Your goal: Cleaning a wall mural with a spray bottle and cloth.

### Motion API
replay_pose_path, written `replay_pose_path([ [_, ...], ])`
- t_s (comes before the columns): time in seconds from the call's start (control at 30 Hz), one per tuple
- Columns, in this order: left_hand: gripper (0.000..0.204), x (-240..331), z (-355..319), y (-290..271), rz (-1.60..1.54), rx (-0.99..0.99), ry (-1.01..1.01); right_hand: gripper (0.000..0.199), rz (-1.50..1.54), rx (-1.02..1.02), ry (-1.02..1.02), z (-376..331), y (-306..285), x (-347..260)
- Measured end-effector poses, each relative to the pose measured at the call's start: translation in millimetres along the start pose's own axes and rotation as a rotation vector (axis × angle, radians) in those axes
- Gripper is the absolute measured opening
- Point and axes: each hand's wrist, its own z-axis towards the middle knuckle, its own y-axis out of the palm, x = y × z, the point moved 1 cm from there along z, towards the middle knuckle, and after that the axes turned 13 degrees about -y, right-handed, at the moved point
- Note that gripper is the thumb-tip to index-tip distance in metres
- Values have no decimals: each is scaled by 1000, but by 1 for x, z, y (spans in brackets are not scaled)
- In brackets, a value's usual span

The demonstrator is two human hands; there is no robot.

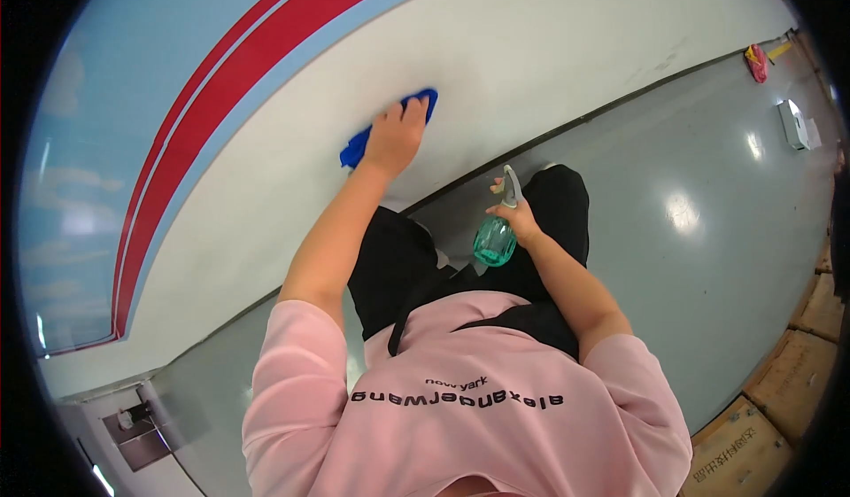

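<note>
A blue cloth [356,148] is pressed flat against the white lower part of the wall [292,156]. My left hand [396,136] grips it from above, with cloth showing past the fingertips and beside the wrist. Over my right thigh, my right hand [521,218] is closed round the neck of a spray bottle [494,242]. The bottle is clear green with a faceted body and a pale grey trigger head [511,185]. It tilts, its head pointing toward the wall. Part of my right hand is hidden behind the bottle.
Red stripes [266,47] and a blue panel [97,125] cover the wall's upper part. A grey, shiny floor [655,222] runs along its base. At the far right lie a pink-red item [756,64] and a white box [792,125]. Brown boxes [742,448] line the right edge.
</note>
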Motion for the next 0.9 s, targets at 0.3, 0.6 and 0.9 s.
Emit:
replay_pose_path([
  [0.3,37,0,67,-72,-17,140,-66,65,-58,-58,-18,-3,-8,5],
  [0.6,35,4,32,-23,106,-61,181,66,-85,-16,13,-1,-8,8],
  [0.9,36,-20,55,-57,118,45,175,64,-161,-25,2,-3,-1,4],
])
